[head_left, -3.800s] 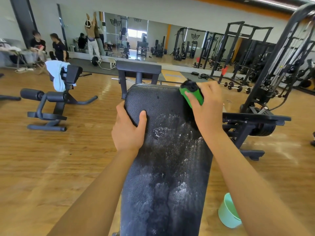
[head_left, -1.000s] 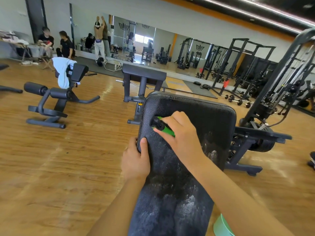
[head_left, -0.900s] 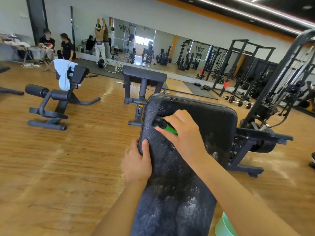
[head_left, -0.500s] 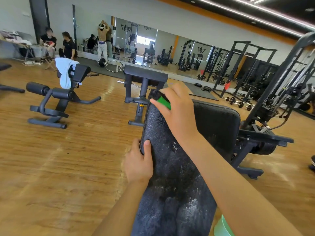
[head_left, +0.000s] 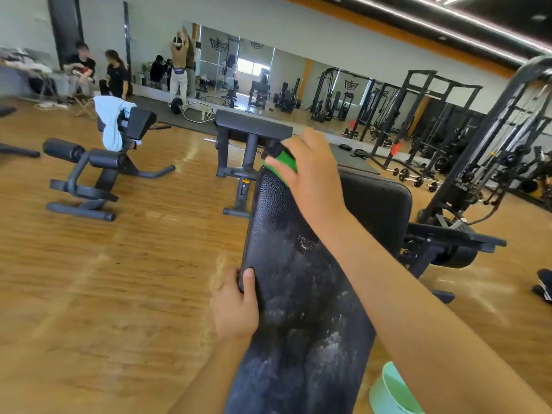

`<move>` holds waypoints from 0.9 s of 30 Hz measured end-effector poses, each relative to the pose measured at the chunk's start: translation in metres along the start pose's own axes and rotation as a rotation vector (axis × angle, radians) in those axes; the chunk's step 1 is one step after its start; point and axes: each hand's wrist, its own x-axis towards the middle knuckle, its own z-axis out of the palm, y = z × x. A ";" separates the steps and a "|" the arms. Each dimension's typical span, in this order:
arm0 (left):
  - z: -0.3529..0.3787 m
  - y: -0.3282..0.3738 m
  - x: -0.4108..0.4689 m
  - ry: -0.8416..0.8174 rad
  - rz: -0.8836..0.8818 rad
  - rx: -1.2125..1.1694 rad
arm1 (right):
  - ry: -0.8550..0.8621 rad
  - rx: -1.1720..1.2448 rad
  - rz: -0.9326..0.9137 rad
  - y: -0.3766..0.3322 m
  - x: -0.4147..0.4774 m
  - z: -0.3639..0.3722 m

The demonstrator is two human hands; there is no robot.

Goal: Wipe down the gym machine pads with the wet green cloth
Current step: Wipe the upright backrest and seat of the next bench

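The right hand [head_left: 310, 174] is closed around the bunched wet green cloth [head_left: 282, 162], pressing it at the far left corner of the long black textured vinyl bench pad [head_left: 298, 294]. The left hand [head_left: 236, 306] clamps the pad's near left edge, thumb on top, steadying it. Pale foamy residue shows across the near and middle surface; the far portion looks darker and cleaner. Judgement: this is the wiping pass at the top edge. To do it well, flatten the cloth for wider contact, draw overlapping strokes toward the near end, and cover the rolled edges. A mint-green plastic basin [head_left: 388, 392] sits on the wooden floor [head_left: 119, 279], near right, available for rinsing.
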 end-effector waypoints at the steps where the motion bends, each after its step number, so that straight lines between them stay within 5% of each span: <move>1: 0.000 0.001 0.000 0.008 0.002 0.000 | -0.006 0.006 0.029 0.003 0.008 -0.001; 16: -0.001 0.001 0.000 0.000 0.027 -0.057 | -0.163 -0.034 -0.240 -0.020 -0.111 0.025; 23: -0.002 0.006 -0.001 0.002 0.042 -0.037 | 0.051 -0.021 -0.001 0.010 -0.051 -0.004; 27: 0.001 0.003 -0.001 -0.003 0.058 -0.034 | 0.000 -0.066 -0.022 0.006 -0.075 0.005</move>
